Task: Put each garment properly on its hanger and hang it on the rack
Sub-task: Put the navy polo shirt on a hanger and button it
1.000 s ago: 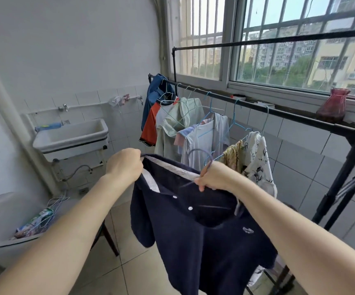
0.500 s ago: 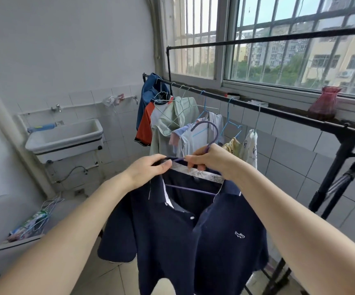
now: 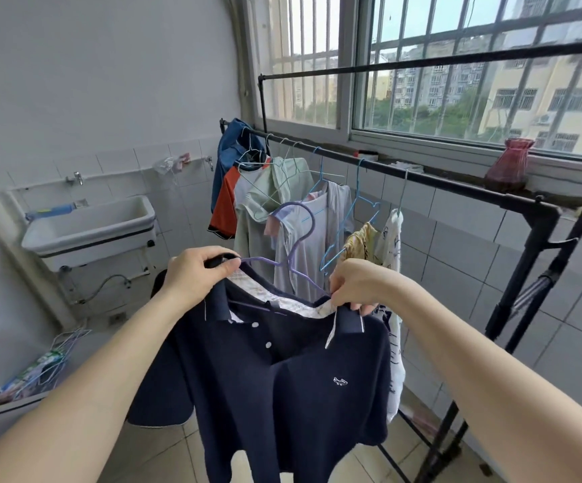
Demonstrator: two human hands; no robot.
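Holding the navy polo shirt (image 3: 282,371) in front of the rack (image 3: 456,179), the person grips it at both shoulders. The left hand (image 3: 197,273) has its fingers (image 3: 225,268) curled round the shirt's left shoulder seam, closed on the fabric. The right hand (image 3: 355,284) pinches the opposite shoulder next to the collar, fingers bent tight on the cloth. The purple hanger (image 3: 296,238) sits inside the neck opening; its hook rises between the two hands, below the rail and not on it. The shirt hangs free in the air, front facing the camera, buttons and a small chest logo visible. On the rail behind hang several garments (image 3: 272,203) on wire hangers. A white sink (image 3: 90,228) is fixed to the tiled wall at left. A red vase (image 3: 509,165) stands on the window ledge.
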